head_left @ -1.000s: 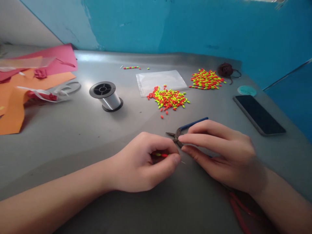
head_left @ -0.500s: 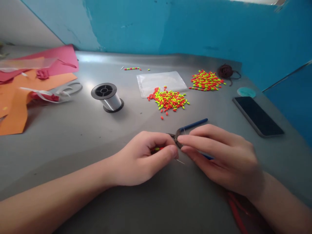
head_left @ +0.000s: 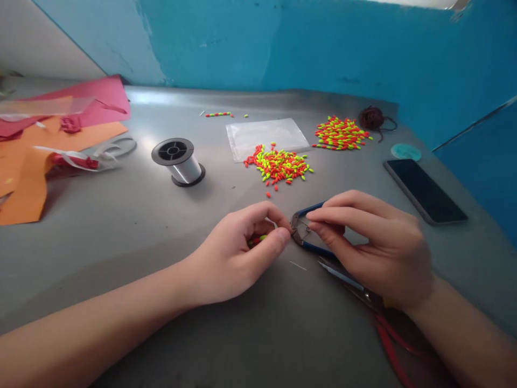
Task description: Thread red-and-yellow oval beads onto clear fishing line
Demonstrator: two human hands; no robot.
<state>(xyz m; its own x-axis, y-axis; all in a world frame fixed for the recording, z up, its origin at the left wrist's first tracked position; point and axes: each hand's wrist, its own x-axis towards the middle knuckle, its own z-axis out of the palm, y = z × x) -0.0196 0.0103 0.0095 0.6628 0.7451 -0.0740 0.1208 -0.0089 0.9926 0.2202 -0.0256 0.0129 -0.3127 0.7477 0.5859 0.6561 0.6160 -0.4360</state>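
My left hand [head_left: 246, 250] is closed, with red and green beads [head_left: 257, 240] partly showing inside its curled fingers. Its thumb and index tip meet beside the jaws of blue-handled pliers [head_left: 317, 248]. My right hand [head_left: 363, 237] pinches with thumb and index finger over the pliers; whatever lies between those fingertips is too small to name. The pliers rest on the table, partly hidden by that hand. Below the fingertips lies a thin pale pin [head_left: 298, 265]. Scissors [head_left: 347, 279] with red handles extend under my right hand and wrist.
Loose beads [head_left: 280, 164] lie by a clear bag [head_left: 266, 134], with another bead pile [head_left: 341, 133] farther right. A wire spool [head_left: 186, 171] stands left. A phone [head_left: 424, 191], dark yarn [head_left: 371, 117] and a teal disc [head_left: 405, 152] are right. Orange paper [head_left: 28, 188] lies far left.
My right hand has risen slightly, uncovering more of the pliers and the scissors. My left hand has shifted slightly up and left, away from the thin pin.
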